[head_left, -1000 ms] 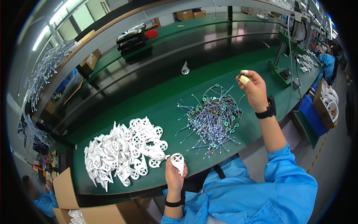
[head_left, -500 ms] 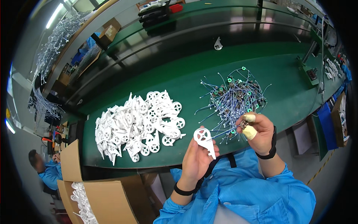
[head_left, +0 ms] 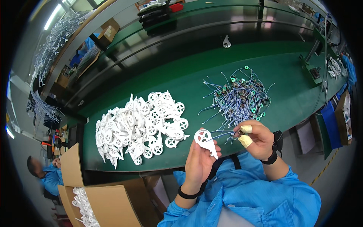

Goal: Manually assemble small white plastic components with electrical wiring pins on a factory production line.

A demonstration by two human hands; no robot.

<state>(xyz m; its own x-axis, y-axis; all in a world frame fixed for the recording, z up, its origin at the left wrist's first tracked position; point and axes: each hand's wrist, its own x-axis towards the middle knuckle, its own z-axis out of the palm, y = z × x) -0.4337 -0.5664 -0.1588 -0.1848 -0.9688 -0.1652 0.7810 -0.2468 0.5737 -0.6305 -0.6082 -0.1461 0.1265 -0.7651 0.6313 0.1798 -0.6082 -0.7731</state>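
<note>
White housing, a part with a round spoked head and a tapering tail, lies in the left hand, above the near edge of the green tabletop. The thumb of this hand bears on the housing's left side and the fingers curl up at its right, so that the piece is held between them, head up and tail slanting down to the right. The right hand, just beside it, has thumb and forefinger brought close together, the gap narrow and filled by a small dark component; both digits wear pale yellow finger covers. Blue wires run leftward from the component to the housing's head; whether they pass through it cannot be told. On the tabletop, to the left, rests a heap of white housings; farther right, beyond the hands, is a tangle of wired components with green rings. One separate white piece sits toward the back. At lower left stands an open cardboard box containing more white parts.
</note>
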